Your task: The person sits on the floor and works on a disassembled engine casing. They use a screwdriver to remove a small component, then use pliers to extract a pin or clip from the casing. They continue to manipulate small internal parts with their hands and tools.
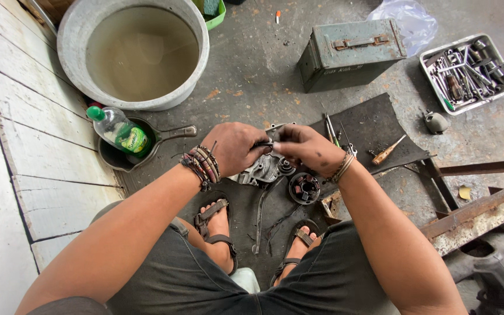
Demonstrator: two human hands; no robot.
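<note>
Dark shorts and sandalled feet fill the bottom of the frame, with both forearms reaching up toward the centre. At far left runs a white plank wall; above it, in the upper left, stands a grey tub (77, 35) of murky water, and below that a small pan (125, 156) holds a green-capped bottle (118, 129). At centre, the left hand (233, 147) and right hand (305, 148) meet, fingers of both pinched on a small dark part (265, 144) held just above a grey metal engine casing (261, 169). A round wound coil unit (304, 188) lies just beside it on the floor. My reading is that a small piece is being fitted or worked loose at the casing; that calls for a steady two-handed grip. Further right lie a green metal box (351, 53), a wooden-handled screwdriver (388, 150) and a tray of tools (466, 71).
</note>
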